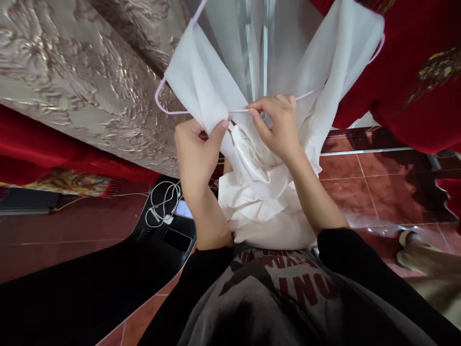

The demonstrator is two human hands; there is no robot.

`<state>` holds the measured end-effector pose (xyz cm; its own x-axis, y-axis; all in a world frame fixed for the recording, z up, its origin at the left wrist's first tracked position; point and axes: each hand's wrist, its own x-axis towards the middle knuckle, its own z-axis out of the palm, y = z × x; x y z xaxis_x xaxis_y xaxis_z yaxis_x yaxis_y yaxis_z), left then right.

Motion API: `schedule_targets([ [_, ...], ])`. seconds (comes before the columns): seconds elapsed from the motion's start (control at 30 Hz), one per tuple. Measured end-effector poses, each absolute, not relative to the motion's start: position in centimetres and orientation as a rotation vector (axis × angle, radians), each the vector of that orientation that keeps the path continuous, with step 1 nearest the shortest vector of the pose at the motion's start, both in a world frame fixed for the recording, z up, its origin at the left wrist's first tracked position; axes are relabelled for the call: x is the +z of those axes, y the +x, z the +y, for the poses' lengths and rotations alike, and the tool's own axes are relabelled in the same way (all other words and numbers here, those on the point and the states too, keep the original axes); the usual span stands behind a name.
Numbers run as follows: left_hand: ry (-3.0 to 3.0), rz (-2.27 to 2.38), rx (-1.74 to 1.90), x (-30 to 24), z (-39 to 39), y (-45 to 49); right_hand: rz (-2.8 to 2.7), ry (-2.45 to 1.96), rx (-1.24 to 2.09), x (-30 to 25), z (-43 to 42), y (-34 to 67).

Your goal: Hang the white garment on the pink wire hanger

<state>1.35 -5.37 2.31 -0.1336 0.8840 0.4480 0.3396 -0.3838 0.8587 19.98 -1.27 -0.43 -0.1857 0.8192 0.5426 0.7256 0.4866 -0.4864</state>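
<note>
A thin pale pink hanger [166, 109] slants across the upper middle, with a sheer white garment [212, 96] draped over both its ends. The cloth falls in bunched folds onto my lap. My left hand [198, 154] is closed, thumb and fingers pinching the garment just below the hanger's bar. Close to its right, my right hand [279, 122] pinches at the bar itself with thumb and forefinger. Whether some cloth is also between those right fingertips is hard to see. A glossy white strip [252, 166] of the garment hangs between my hands.
A silvery embossed curtain [82, 91] hangs at left, red cloth [406, 96] at right. On a black seat [154, 259] lie a coiled white cable [162, 204], a lit phone [183, 209] and a dark phone [177, 240]. Another person's foot [406, 250] shows on the red tiles.
</note>
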Motion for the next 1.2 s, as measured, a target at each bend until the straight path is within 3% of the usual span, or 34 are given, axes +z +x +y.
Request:
schedule_targets([
  [0.33,1.438,0.769,1.589,5.9,-4.8,1.0,-1.921,-1.290,0.169,0.0,-1.7,20.2],
  [0.5,1.229,0.764,1.565,8.0,-0.5,-3.5,-1.920,-1.286,0.129,0.5,-2.1,20.0],
  [0.63,1.548,0.857,1.709,4.2,2.7,-9.2,-1.939,-1.320,0.117,0.4,-1.9,20.4],
  [0.73,1.467,0.910,1.844,-0.3,2.9,-10.5,-1.951,-1.293,0.101,0.2,-1.6,20.8],
  [0.9,0.956,0.951,1.737,-3.7,-0.1,-3.9,-1.951,-1.240,0.078,0.3,-1.6,20.8],
  [1.03,0.999,0.870,1.552,-1.8,-2.3,2.9,-1.946,-1.305,0.089,0.4,-1.6,19.9],
  [1.2,1.020,0.943,1.700,-0.1,-3.2,5.3,-1.822,-1.143,0.081,1.1,-2.8,19.9],
])
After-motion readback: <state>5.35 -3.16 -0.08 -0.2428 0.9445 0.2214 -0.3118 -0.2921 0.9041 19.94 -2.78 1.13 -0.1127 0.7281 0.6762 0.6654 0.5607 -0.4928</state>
